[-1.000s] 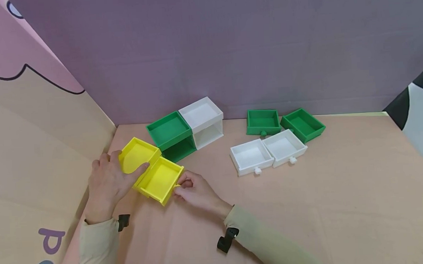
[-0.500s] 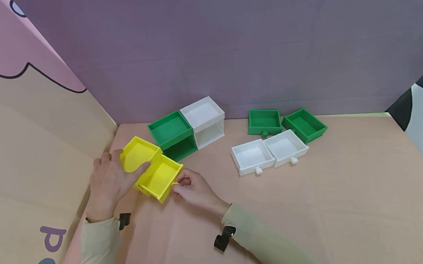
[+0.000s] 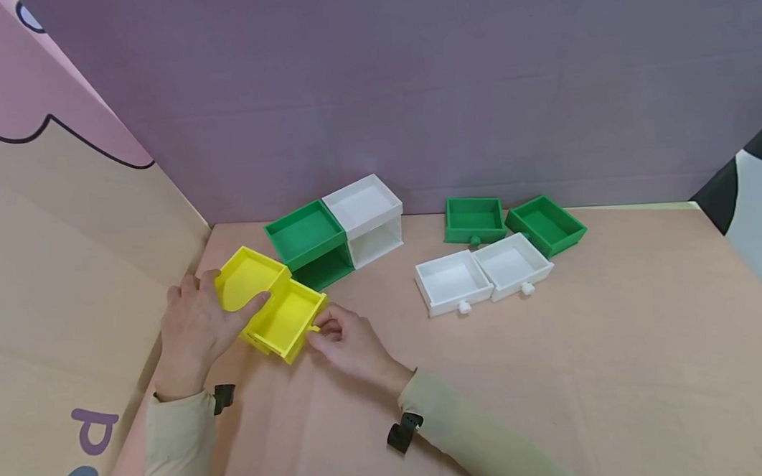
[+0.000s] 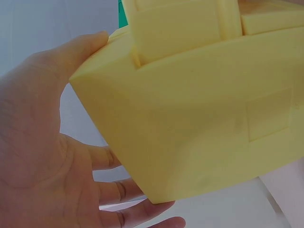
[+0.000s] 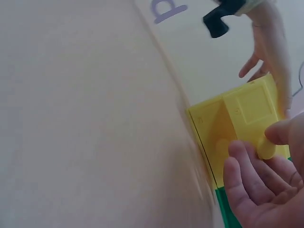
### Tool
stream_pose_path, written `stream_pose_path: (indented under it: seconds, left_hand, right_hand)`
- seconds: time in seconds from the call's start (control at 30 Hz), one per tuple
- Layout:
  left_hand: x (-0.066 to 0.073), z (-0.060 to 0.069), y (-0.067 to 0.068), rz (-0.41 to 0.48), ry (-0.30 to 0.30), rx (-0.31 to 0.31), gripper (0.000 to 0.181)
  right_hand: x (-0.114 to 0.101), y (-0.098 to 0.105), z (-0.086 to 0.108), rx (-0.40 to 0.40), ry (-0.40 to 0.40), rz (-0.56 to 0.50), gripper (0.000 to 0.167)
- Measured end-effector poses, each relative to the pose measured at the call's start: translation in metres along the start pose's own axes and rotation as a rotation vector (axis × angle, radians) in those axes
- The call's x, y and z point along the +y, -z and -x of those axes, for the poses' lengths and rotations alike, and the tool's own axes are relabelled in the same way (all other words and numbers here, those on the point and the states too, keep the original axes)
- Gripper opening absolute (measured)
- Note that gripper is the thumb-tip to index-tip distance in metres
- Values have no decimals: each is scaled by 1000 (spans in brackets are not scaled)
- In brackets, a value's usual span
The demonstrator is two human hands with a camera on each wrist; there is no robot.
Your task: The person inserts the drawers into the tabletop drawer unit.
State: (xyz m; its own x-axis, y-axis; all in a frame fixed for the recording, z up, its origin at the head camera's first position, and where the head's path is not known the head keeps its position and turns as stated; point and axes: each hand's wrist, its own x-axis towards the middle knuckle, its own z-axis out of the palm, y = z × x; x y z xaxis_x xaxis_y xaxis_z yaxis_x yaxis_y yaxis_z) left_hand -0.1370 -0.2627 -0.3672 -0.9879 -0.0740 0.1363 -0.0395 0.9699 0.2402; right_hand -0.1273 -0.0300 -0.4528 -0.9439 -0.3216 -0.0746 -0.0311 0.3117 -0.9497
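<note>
My left hand (image 3: pixel 198 323) grips a yellow cabinet frame (image 3: pixel 244 277), thumb along the near side and fingers around the far side. Sticking partly out of its upper slot is a yellow drawer (image 3: pixel 287 319). The fingers and thumb of my right hand (image 3: pixel 354 343) pinch the drawer's round knob (image 5: pixel 266 148). In the right wrist view, the compartment below the drawer front (image 5: pixel 254 107) shows as an open recess. The left wrist view shows the frame's flat side wall (image 4: pixel 190 123) and my left hand (image 4: pixel 57 128) around its edge.
Behind the yellow frame stand a green cabinet frame (image 3: pixel 306 235) and a white one (image 3: pixel 363 206), side by side. Two green drawers (image 3: pixel 474 220) and two white drawers (image 3: pixel 453 279) lie to the right. Walls bound the table (image 3: pixel 588 371) at the back and left.
The yellow drawer has slid a little further into its frame, toward the upper left. My right hand has moved with it, while the left stays in place.
</note>
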Motion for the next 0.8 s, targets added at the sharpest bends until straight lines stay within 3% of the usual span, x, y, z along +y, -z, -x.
stream_pose_path:
  seconds: [0.23,0.8]
  left_hand:
    - [-1,0,0,-3,-3,-5,96]
    - [0,0,-1,10,-3,7,96]
  right_hand:
    - [4,7,6,25,134,101,20]
    - [-1,3,-1,69,193,82,20]
